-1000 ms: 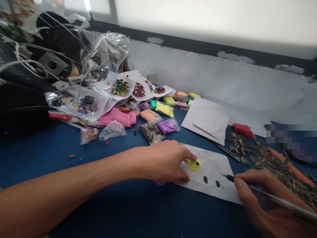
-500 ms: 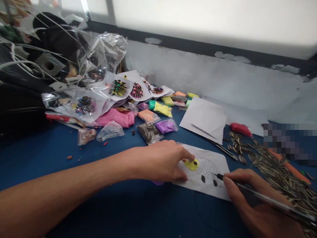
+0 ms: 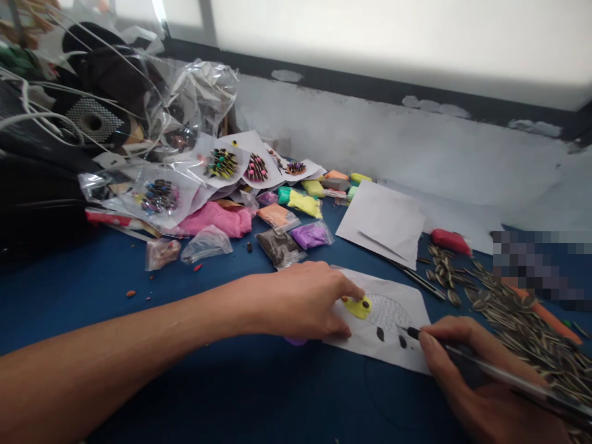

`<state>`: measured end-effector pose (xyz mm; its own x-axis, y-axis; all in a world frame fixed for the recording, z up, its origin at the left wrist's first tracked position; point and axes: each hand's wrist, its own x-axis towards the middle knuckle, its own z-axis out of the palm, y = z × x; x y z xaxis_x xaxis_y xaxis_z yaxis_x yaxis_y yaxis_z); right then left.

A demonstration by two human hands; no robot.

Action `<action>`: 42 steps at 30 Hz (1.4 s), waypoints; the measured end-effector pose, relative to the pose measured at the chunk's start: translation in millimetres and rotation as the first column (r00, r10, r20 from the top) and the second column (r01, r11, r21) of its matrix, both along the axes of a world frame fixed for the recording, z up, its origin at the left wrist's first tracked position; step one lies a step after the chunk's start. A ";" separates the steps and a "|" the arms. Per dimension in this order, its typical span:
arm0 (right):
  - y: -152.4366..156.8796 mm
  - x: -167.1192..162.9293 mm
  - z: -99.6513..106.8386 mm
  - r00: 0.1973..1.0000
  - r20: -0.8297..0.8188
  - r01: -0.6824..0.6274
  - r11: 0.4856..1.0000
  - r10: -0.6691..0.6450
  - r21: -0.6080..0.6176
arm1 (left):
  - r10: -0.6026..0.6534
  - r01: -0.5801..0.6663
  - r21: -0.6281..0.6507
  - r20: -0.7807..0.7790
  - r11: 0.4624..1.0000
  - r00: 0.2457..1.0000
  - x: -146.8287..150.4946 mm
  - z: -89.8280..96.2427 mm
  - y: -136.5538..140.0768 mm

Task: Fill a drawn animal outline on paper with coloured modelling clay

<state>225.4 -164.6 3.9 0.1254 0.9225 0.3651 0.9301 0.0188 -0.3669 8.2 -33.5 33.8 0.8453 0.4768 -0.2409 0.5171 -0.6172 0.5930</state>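
A sheet of white paper (image 3: pixel 314 349) is not fully visible; its drawing (image 3: pixel 386 310) shows a rounded outline filled with small scale-like marks. Yellow clay (image 3: pixel 357 308) with a dark dot forms the head end, and two black leaf-like shapes (image 3: pixel 380 334) lie below the body. My left hand (image 3: pixel 314 299) rests on the paper's left part, its index finger stretched to the yellow clay and its thumb apart. My right hand (image 3: pixel 481 376) grips a pen (image 3: pixel 485 368), whose tip touches or hovers just over the outline's lower right.
Sunflower seeds (image 3: pixel 531 327) are heaped at the right beside a red clay lump (image 3: pixel 451 241). Behind the drawing lie blank papers (image 3: pixel 382 216), another pen (image 3: pixel 423 282) and bagged clay (image 3: pixel 312 234). Seed-decorated pieces (image 3: pixel 222 163) and a black bag (image 3: pixel 37 203) fill the left back.
The pen tip and my right hand have shifted very slightly. My left hand keeps its place on the paper.
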 end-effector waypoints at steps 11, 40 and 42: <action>2.0 -2.4 1.5 0.999 -0.016 -0.041 0.999 0.041 0.014 | -0.007 0.007 -0.015 0.005 1.000 1.000 -1.2 0.4 0.1; 0.8 -1.6 0.1 0.992 0.020 -0.123 0.992 0.122 0.027 | 0.004 -0.004 -0.003 0.000 1.000 1.000 0.1 -1.1 -0.4; -0.2 -2.2 1.0 0.994 0.015 -0.107 0.994 0.106 0.032 | 0.004 -0.004 0.002 0.004 1.000 1.000 0.5 -1.4 -0.7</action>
